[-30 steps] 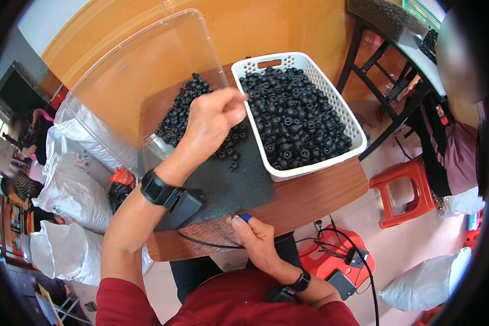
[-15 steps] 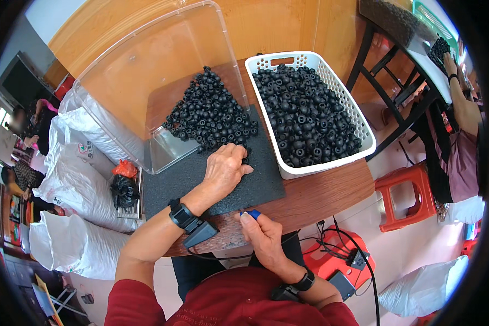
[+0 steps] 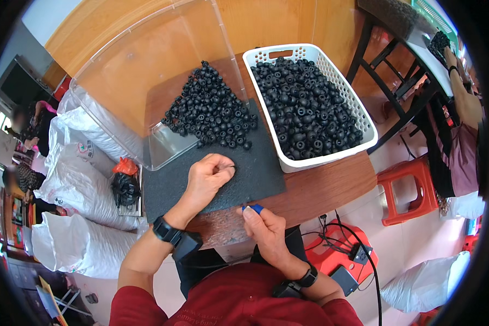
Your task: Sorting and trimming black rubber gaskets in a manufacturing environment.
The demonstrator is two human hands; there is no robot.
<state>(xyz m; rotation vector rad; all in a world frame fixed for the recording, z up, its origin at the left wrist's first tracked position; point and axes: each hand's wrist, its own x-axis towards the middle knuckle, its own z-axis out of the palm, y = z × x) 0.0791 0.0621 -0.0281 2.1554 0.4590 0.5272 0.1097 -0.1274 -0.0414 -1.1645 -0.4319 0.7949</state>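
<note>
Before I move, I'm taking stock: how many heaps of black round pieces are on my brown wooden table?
2: one heap of black, round, holed pieces is in the white perforated plastic basket; another heap lies to its left.

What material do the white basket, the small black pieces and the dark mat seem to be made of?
White basket: most likely moulded plastic, smooth; the rounded rim and regular holes suggest it.
Small black pieces: perhaps plastic or rubber, with a slight sheen; soft highlights show, but the look cannot settle which.
Dark mat: possibly rubber or foam, matte, with a finely speckled surface.
</note>
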